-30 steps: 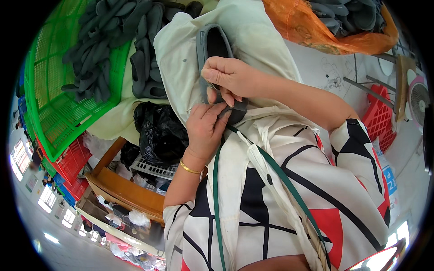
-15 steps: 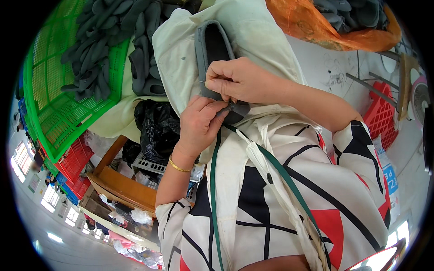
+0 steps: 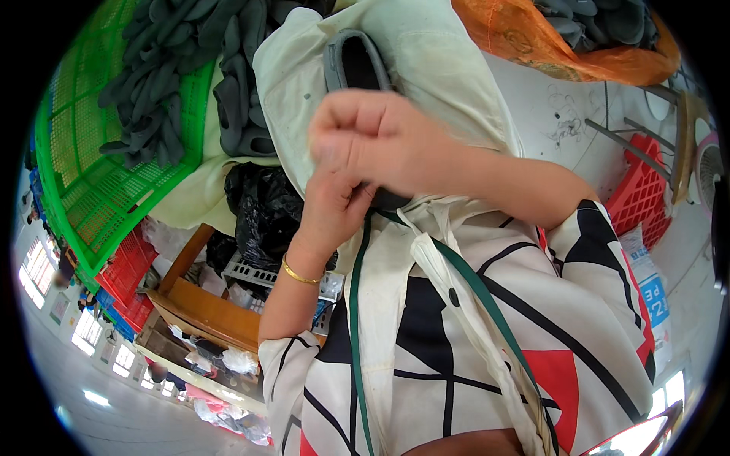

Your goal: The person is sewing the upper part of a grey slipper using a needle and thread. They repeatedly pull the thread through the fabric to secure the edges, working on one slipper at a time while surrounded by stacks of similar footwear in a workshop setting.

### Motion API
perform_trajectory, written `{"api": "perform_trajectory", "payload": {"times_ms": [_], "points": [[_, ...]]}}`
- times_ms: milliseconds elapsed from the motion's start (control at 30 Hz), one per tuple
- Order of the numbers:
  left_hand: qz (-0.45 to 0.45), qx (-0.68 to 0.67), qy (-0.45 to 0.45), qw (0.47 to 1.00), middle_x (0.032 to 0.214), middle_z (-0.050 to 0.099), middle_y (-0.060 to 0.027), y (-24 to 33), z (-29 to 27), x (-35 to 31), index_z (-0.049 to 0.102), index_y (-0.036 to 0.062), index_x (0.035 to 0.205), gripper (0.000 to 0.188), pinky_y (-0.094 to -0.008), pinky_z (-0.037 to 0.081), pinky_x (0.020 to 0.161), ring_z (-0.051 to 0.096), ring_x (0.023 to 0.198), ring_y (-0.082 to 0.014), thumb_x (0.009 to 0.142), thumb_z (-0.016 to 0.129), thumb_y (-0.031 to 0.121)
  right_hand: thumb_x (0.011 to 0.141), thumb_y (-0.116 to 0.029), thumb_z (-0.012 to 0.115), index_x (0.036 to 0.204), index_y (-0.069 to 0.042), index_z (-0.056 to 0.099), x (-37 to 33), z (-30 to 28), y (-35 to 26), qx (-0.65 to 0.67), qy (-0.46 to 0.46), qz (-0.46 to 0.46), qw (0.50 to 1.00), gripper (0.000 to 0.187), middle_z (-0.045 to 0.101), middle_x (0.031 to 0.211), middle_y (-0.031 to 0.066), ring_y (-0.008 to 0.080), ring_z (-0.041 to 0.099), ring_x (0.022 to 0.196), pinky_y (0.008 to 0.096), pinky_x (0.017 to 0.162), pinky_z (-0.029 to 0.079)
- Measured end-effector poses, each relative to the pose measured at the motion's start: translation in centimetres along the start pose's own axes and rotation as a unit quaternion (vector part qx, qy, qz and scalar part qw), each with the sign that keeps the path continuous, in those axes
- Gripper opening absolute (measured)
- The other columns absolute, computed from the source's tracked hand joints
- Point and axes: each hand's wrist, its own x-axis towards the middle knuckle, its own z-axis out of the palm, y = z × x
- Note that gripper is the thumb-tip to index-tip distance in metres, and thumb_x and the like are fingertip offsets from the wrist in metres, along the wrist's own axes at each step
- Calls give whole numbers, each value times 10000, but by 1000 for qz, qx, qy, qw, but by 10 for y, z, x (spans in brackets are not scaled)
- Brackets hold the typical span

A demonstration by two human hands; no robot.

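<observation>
Just over the lap, a grey slip-on shoe lies on cream cloth, its open heel end pointing away from the wearer and its closed toe toward the body, with the middle covered by the hands. The right hand is blurred, its fingers curled inward above the shoe, and it overlaps the left hand in this view; whether the two touch, or whether the right grips anything, I cannot tell. The left thumb reaches to the side of the dark toe, but the other fingertips are hidden, so how firmly that hand holds the shoe cannot be told either. A gold bangle circles the left wrist. Beyond the left forearm sit a crumpled black plastic bag and a brown wooden drawer. Farther up on that side, a tilted green plastic crate bears a heap of grey shoes. At upper right, an orange woven sack stands open around more grey footwear, and a red plastic crate sits near a fan at the right edge.
</observation>
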Motion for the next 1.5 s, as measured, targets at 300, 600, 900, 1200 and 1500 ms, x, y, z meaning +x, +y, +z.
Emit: {"api": "perform_trajectory", "payload": {"times_ms": [300,600,900,1200,1500], "points": [[-155,-52,43,986,871,622,-64,1,-2,-17,658,3,1009,219,-288,522,710,631,748,-161,879,737,161,1033,-240,566,1012,-67,580,4,-41,-20,7,50,32,998,175,559,734,-13,35,480,596,194,508,388],[-373,29,-25,927,857,699,-155,9,15,-42,664,-23,982,573,-365,531,729,682,803,-296,760,800,488,1031,-198,542,982,-66,541,-15,-41,-17,-4,55,6,998,140,519,667,-15,61,494,529,221,476,392],[-215,-87,63,971,771,697,-113,8,-5,-29,692,18,982,468,-345,510,664,664,699,-245,802,778,442,1045,-148,519,980,-47,528,-32,2,-58,-56,-56,-35,996,121,525,728,-18,48,473,576,204,523,367],[-9,-241,219,945,1086,641,-12,22,-115,8,591,18,1208,307,-256,481,886,595,967,-96,905,551,-16,1050,-172,531,1002,-57,530,-37,31,-73,-94,-53,-126,986,125,513,753,-32,40,451,604,212,546,374],[-86,-39,9,996,942,642,29,-27,-138,44,676,28,1121,281,-241,472,774,552,854,-61,865,637,135,1031,-157,543,1006,-61,548,-24,8,-37,-54,71,-28,996,99,515,657,-14,72,467,533,218,513,377]]}}
